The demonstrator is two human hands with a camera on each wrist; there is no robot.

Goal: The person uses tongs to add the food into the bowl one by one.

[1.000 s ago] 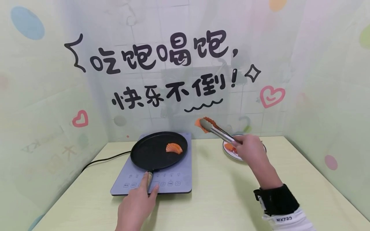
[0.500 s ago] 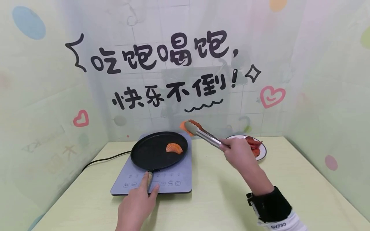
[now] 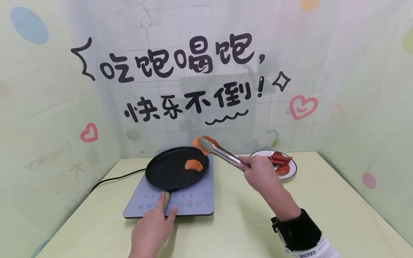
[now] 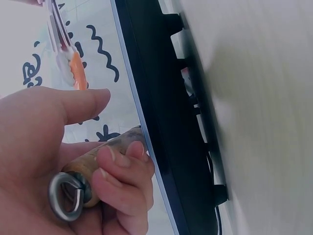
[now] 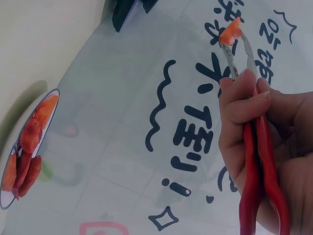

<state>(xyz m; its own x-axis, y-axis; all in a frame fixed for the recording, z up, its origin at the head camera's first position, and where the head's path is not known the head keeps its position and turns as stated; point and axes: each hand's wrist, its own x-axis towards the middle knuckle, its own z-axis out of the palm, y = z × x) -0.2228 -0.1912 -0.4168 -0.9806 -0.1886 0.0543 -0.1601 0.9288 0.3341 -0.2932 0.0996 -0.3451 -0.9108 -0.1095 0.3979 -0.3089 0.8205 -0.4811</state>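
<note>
My left hand (image 3: 151,225) grips the wooden handle (image 4: 88,166) of a flat black frying pan (image 3: 167,172); its fingers curl round the handle in the left wrist view, with a metal ring at the end. One orange salmon slice (image 3: 194,165) lies on the pan's right side. My right hand (image 3: 261,172) holds metal tongs (image 3: 222,152) with red handles (image 5: 259,161), squeezed together. Between the tongs' tips is a second salmon slice (image 5: 231,32), held up above the pan's upper right edge.
Under the pan is a grey induction cooktop (image 3: 203,200) with a black cable (image 3: 120,176) to the left. At the right, a white oval plate (image 3: 293,172) carries red and orange food pieces (image 5: 30,137). A printed curtain (image 3: 206,86) stands behind the pale table (image 3: 238,229).
My right hand has moved left with the tongs and the salmon slice, away from the plate toward the pan. The left hand stays on the handle.
</note>
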